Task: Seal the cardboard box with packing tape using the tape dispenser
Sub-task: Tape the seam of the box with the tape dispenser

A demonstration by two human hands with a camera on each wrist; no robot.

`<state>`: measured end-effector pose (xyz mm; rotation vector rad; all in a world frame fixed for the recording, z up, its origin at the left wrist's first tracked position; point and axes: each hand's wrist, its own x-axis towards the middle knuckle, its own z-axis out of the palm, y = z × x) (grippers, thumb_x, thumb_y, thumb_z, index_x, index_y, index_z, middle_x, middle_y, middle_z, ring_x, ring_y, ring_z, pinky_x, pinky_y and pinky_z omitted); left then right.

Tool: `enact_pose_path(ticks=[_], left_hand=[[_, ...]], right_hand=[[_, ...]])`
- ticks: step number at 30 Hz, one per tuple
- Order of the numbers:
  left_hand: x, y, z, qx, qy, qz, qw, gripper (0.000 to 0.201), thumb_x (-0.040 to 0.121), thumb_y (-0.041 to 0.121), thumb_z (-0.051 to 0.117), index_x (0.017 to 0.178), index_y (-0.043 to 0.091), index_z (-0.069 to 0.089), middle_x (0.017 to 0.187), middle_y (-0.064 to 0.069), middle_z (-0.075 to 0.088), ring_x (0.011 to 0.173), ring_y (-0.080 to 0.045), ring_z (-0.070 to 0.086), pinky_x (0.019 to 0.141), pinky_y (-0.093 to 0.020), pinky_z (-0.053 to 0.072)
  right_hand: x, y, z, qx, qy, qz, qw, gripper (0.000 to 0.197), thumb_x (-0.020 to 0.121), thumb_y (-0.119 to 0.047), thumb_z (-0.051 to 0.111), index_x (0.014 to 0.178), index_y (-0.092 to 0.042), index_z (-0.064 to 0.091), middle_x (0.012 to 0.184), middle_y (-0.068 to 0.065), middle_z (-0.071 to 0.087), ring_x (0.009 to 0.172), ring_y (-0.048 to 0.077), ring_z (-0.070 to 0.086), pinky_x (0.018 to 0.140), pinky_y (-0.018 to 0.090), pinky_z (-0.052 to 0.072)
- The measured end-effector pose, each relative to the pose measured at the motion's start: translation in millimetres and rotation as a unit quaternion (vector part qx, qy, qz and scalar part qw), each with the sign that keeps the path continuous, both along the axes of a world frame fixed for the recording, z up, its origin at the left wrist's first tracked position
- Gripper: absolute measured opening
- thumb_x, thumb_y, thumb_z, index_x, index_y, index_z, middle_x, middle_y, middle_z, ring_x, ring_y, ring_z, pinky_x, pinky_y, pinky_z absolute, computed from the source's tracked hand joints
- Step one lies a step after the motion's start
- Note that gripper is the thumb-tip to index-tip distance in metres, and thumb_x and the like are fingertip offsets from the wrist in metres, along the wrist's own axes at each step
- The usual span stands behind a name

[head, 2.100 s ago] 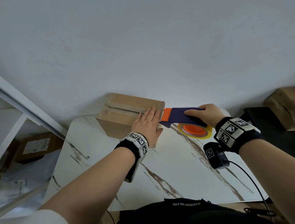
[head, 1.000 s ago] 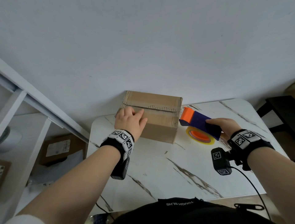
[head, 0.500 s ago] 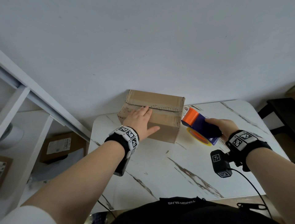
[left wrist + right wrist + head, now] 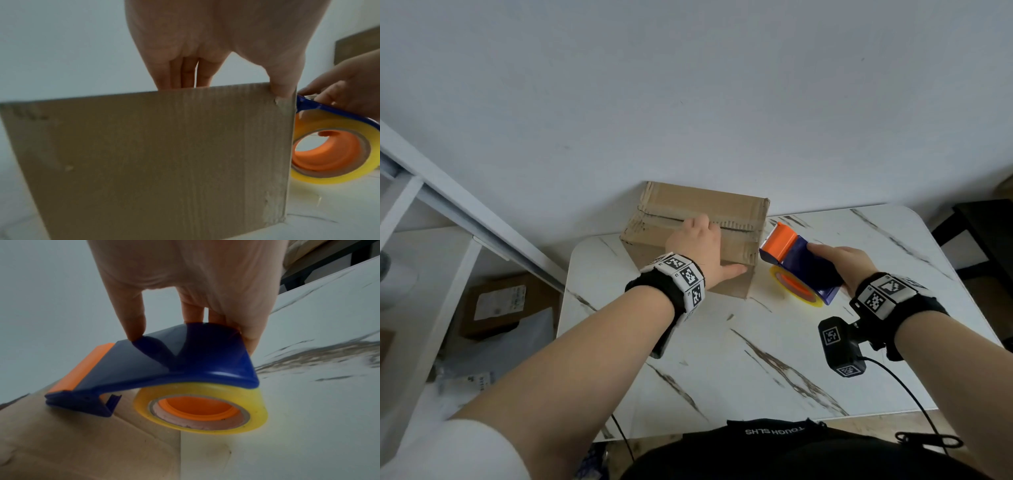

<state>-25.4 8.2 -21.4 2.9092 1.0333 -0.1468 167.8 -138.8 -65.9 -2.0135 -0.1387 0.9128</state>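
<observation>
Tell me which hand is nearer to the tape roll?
Right. The right hand holds the dispenser that carries the tape roll; the left hand rests on the box, beside it.

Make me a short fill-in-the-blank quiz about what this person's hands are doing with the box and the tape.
1. The left hand rests on top of the cardboard ____.
2. The right hand grips a blue and ____ tape dispenser.
3. The tape roll in it looks ____.
4. Everything sits on a white marble-patterned ____.

Missing words: box; orange; yellow; table
</observation>
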Motion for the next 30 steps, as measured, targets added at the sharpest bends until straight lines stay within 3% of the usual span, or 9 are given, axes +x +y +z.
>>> enact_pose_path(ticks=[9, 15, 18, 20, 23, 24, 26, 28, 30], left_hand=[[17.2, -18.0, -7.8, -0.075, -0.089, -0.06, 0.991, 0.071, 0.075, 0.055, 0.063, 0.129, 0.013, 0.045, 0.133, -0.002, 0.043, 0.124, -0.02, 0.039, 0.099, -0.034, 0.042], [28.8, -25.1, -10.7, -0.086, -0.122, -0.038, 0.988, 0.052, 0.078, 0.042, 0.063, 0.12, 0.013, 0.051, 0.121, -0.003, 0.049, 0.114, -0.021, 0.043, 0.086, -0.031, 0.044], [28.1, -28.0, -10.8, -0.089, -0.134, -0.025, 0.987, 0.047, 0.078, 0.034, 0.062, 0.117, 0.012, 0.051, 0.122, -0.003, 0.047, 0.114, -0.022, 0.042, 0.086, -0.033, 0.047], [26.6, -29.0, -11.1, -0.099, -0.136, -0.017, 0.986, 0.047, 0.077, 0.029, 0.062, 0.119, 0.012, 0.049, 0.133, -0.004, 0.042, 0.123, -0.023, 0.037, 0.095, -0.035, 0.044], [21.9, -29.1, -12.1, -0.131, -0.121, -0.001, 0.984, 0.048, 0.077, 0.025, 0.061, 0.12, 0.012, 0.045, 0.151, -0.005, 0.027, 0.141, -0.023, 0.02, 0.112, -0.034, 0.024], [20.5, -29.5, -11.8, -0.138, -0.129, 0.007, 0.982, 0.045, 0.077, 0.025, 0.06, 0.117, 0.011, 0.045, 0.152, -0.006, 0.027, 0.142, -0.023, 0.019, 0.113, -0.034, 0.022], [20.7, -31.6, -11.5, -0.133, -0.166, 0.028, 0.977, 0.041, 0.081, 0.03, 0.058, 0.115, 0.01, 0.047, 0.147, -0.008, 0.034, 0.137, -0.022, 0.029, 0.111, -0.036, 0.031], [25.2, -33.3, -12.0, -0.111, -0.173, 0.061, 0.977, 0.051, 0.087, 0.04, 0.052, 0.126, 0.009, 0.044, 0.145, -0.01, 0.034, 0.134, -0.023, 0.032, 0.109, -0.039, 0.034], [31.7, -32.7, -14.6, -0.093, -0.118, 0.105, 0.983, 0.067, 0.09, 0.053, 0.04, 0.142, 0.011, 0.029, 0.155, -0.011, 0.018, 0.143, -0.024, 0.017, 0.117, -0.039, 0.019]], right_hand=[[6.2, -0.5, -2.1, 0.011, -0.008, 0.04, 0.999, 0.025, 0.075, -0.036, 0.073, 0.071, -0.013, 0.064, 0.09, 0.017, 0.066, 0.089, 0.034, 0.061, 0.092, 0.049, 0.049], [9.3, -4.3, -1.8, 0.023, -0.01, 0.074, 0.997, 0.027, 0.078, -0.038, 0.071, 0.068, -0.013, 0.065, 0.084, 0.015, 0.064, 0.083, 0.03, 0.058, 0.081, 0.042, 0.047], [9.7, -6.0, 0.4, 0.033, -0.021, 0.089, 0.995, 0.029, 0.077, -0.041, 0.071, 0.065, -0.015, 0.066, 0.077, 0.012, 0.064, 0.079, 0.029, 0.058, 0.076, 0.04, 0.047], [10.6, -7.0, 3.3, 0.037, -0.034, 0.105, 0.993, 0.031, 0.078, -0.042, 0.07, 0.062, -0.016, 0.066, 0.067, 0.007, 0.061, 0.07, 0.026, 0.056, 0.069, 0.035, 0.044], [9.4, -7.3, 11.3, 0.022, -0.076, 0.151, 0.985, 0.039, 0.083, -0.043, 0.065, 0.056, -0.015, 0.059, 0.057, 0.002, 0.051, 0.058, 0.018, 0.047, 0.055, 0.026, 0.034], [8.7, -6.3, 12.8, 0.011, -0.093, 0.168, 0.981, 0.043, 0.084, -0.044, 0.064, 0.054, -0.014, 0.056, 0.055, 0.002, 0.048, 0.056, 0.017, 0.045, 0.053, 0.026, 0.032], [6.9, -4.1, 15.2, -0.01, -0.118, 0.194, 0.974, 0.048, 0.084, -0.047, 0.062, 0.053, -0.011, 0.052, 0.054, 0.003, 0.043, 0.055, 0.019, 0.042, 0.054, 0.027, 0.03], [5.0, -2.6, 17.3, -0.024, -0.134, 0.212, 0.968, 0.05, 0.083, -0.05, 0.06, 0.053, -0.013, 0.048, 0.054, 0.003, 0.039, 0.056, 0.021, 0.04, 0.056, 0.029, 0.029], [3.8, -2.1, 20.3, -0.038, -0.158, 0.226, 0.96, 0.05, 0.084, -0.051, 0.058, 0.054, -0.013, 0.048, 0.054, 0.004, 0.039, 0.056, 0.021, 0.04, 0.055, 0.029, 0.029]])
